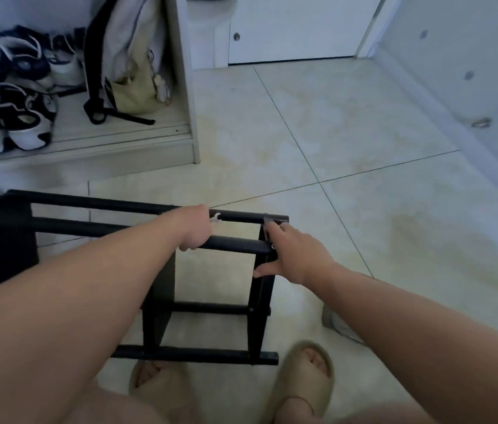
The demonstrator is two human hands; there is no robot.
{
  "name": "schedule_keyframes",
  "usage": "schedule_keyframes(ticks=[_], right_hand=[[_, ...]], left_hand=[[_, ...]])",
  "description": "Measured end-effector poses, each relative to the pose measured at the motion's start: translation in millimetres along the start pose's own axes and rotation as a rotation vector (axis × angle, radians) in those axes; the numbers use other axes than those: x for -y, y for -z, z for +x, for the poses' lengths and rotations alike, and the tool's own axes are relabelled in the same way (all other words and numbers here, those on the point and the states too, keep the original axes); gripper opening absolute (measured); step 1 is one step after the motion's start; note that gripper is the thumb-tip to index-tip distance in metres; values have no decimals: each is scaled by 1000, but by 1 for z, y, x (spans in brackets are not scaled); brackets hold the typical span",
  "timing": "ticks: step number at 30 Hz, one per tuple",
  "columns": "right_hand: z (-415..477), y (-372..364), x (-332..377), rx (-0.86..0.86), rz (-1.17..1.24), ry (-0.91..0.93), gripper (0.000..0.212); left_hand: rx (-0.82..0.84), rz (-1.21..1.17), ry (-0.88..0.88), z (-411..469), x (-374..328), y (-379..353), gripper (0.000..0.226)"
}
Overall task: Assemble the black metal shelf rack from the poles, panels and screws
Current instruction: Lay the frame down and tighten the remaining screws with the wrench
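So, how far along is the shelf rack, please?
Done: black round metal poles already join the black flat end panels. In hand: left hand grips the upper pole, right hand rests on one panel's top corner. Left: standing it upright, probably.

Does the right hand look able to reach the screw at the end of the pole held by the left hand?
Probably yes. The right hand rests on the end panel just beside the screw, and nothing lies between them. The left hand grips the pole further along.
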State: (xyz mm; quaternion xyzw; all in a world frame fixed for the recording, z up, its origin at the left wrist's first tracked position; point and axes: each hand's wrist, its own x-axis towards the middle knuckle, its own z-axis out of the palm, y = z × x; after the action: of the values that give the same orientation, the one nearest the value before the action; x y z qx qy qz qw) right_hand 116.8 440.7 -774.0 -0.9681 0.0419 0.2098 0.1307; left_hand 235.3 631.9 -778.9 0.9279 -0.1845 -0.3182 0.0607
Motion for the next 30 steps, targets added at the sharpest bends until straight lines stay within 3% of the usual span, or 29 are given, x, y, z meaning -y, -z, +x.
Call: schedule_keyframes(ticks=[1,2,3,6,10,14,22,30], right_hand=[[-20,0,7,2,-3,8,73],[-40,-2,12,-2,3,14,72],[-58,-6,16,-14,15,21,71],[-110,-25,23,-51,32,37,70],[-162,-66,25,-138,-12,43,73],[-202,-100,30,-182,-37,-12,65],[-232,-123,32,-149,-97,-17,58],[-244,-128,23,2,114,-28,62]], left_hand=[[46,69,-12,-24,-1,-4,26],[73,-29,52,-43,-4,-9,28],[21,-166,102,-58,-4,-15,29],[-77,-170,149,-107,-4,-38,28],[-123,-231,98,-156,-1,-85,9],[-109,-232,58,-192,-7,-117,7],[-162,-298,56,-220,-6,-155,12],[-126,-250,67,-224,-10,-180,15]])
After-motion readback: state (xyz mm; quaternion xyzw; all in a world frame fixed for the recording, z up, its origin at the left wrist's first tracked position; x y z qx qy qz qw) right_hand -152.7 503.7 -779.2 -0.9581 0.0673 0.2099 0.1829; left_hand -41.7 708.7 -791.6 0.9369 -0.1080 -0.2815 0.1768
